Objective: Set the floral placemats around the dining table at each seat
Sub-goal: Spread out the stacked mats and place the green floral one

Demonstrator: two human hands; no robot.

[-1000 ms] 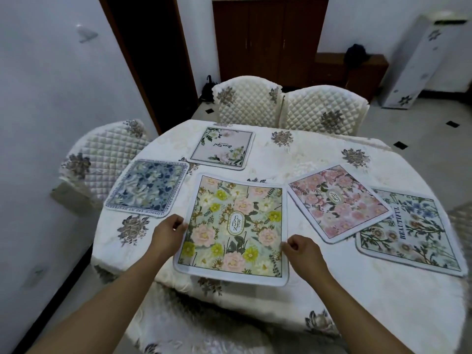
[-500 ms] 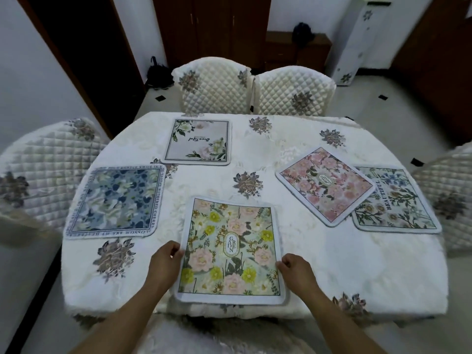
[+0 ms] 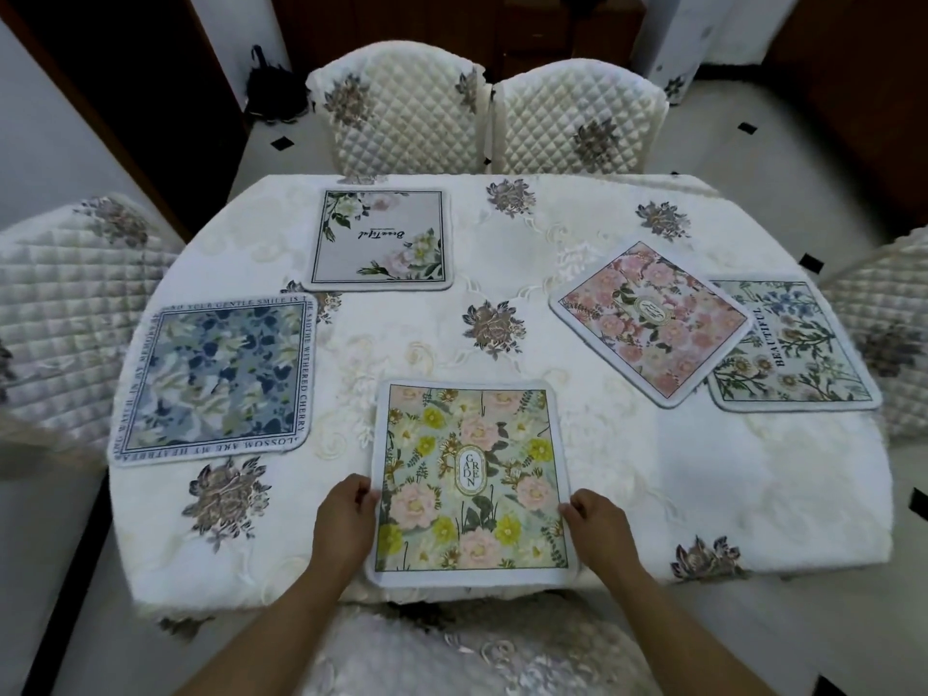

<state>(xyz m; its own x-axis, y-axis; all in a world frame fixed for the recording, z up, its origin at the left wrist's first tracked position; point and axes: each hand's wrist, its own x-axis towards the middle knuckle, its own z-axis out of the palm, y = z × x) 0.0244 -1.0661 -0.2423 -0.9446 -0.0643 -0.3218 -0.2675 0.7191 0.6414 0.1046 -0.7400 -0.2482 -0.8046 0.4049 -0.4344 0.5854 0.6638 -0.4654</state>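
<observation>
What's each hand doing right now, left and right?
Left hand: closed on the left edge of the GARDEN placemat.
Right hand: closed on that placemat's right edge.

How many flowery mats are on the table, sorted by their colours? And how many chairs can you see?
Yellow and pink GARDEN mat: 1
Blue mat: 1
Grey mat: 1
Pink mat: 1
Cream BEAUTIFUL mat: 1
Mats total: 5
Quilted chairs: 4 clearly seen

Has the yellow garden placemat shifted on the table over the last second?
Yes. The garden placemat has slid toward the person: its far edge used to reach the pink placemat, and it now lies well short of it, at the near table edge.
</observation>
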